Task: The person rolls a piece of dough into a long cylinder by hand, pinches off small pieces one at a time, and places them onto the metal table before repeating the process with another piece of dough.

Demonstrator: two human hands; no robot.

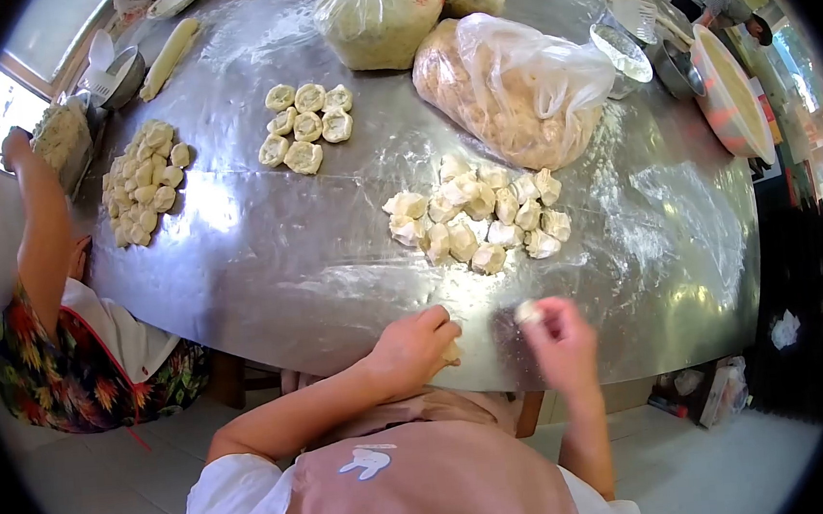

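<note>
My left hand (413, 352) is curled near the table's front edge, closed on a piece of dough (452, 352) that shows only partly past the fingers. To its right, my right hand (565, 343) pinches a small pale lump of dough (529, 312) between thumb and fingers, just above the metal surface. Beyond both hands lies a cluster of floured dough pieces (462, 200), knobbly and uneven. Farther left sit several round dough pieces (308, 127) in loose rows, with hollowed tops.
A co-worker's hand (16, 145) is at the left by a floury container (59, 135), near a dough pile (142, 186). Plastic bags, one with a brownish mass (476, 88) and one greenish (374, 23), stand behind. Bowls (677, 67) and a tub (732, 92) line the right.
</note>
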